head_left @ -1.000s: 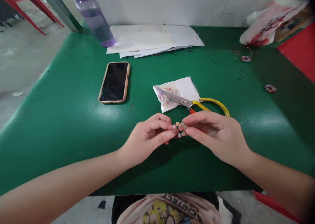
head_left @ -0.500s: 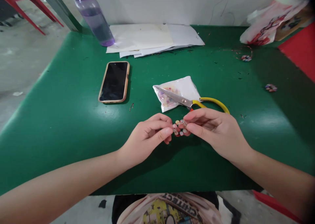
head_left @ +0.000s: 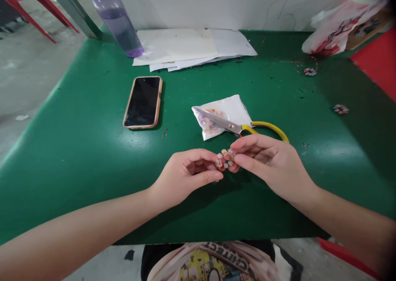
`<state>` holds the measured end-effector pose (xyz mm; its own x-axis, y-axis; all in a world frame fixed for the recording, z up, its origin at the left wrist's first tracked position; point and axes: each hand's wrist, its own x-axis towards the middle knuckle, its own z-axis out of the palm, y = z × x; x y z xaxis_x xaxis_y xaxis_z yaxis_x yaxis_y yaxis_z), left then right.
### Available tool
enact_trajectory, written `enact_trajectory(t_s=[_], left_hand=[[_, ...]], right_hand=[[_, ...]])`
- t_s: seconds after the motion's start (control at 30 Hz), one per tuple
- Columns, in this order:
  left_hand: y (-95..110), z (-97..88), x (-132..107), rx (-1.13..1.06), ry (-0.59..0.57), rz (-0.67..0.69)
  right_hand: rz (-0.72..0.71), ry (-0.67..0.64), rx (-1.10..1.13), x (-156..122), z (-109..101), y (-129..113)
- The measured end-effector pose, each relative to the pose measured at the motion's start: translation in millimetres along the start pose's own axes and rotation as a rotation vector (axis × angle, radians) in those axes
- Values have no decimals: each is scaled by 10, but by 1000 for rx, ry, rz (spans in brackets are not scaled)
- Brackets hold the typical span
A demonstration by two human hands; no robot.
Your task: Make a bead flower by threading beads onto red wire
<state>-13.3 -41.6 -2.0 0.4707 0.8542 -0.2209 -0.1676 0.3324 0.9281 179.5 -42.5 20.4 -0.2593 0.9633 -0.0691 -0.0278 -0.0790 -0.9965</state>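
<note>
A small ring of multicoloured beads (head_left: 224, 159) is held just above the table. My right hand (head_left: 272, 163) pinches its right side between thumb and fingertips. On the ring's left, my left hand (head_left: 185, 172) has its thumb parted from its forefinger, with fingertips close against the beads; whether they touch is hard to see. Beyond the hands, scissors (head_left: 227, 124) with yellow handles lie across a small plastic bag of beads (head_left: 213, 126). Part of the scissor handles is hidden behind my right hand.
On the green table (head_left: 93, 161) are a phone (head_left: 142, 102), a purple water bottle (head_left: 119, 25) and papers (head_left: 185, 46). To the right lie a beaded piece with wire (head_left: 309, 71) and another beaded piece (head_left: 341, 109). A plastic bag (head_left: 337, 29) stands at the back right.
My left thumb has come away from the beads and dropped lower, widening the gap to the forefinger. My right hand keeps its pinch on the ring, which has tilted slightly.
</note>
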Motion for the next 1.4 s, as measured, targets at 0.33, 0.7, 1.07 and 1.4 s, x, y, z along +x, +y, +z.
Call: enact_trajectory(t_s=[0.33, 0.7, 1.07, 1.4], left_hand=[[3, -1, 0, -15, 34, 3], [12, -9, 6, 34, 9, 38], [-14, -20, 1, -5, 1, 88], [-11, -25, -6, -67, -110, 174]], right_hand=[[-161, 4, -303, -75, -13, 32], [-165, -75, -225, -80, -22, 52], [-359, -139, -427, -57, -9, 26], [-805, -168, -676, -36, -24, 29]])
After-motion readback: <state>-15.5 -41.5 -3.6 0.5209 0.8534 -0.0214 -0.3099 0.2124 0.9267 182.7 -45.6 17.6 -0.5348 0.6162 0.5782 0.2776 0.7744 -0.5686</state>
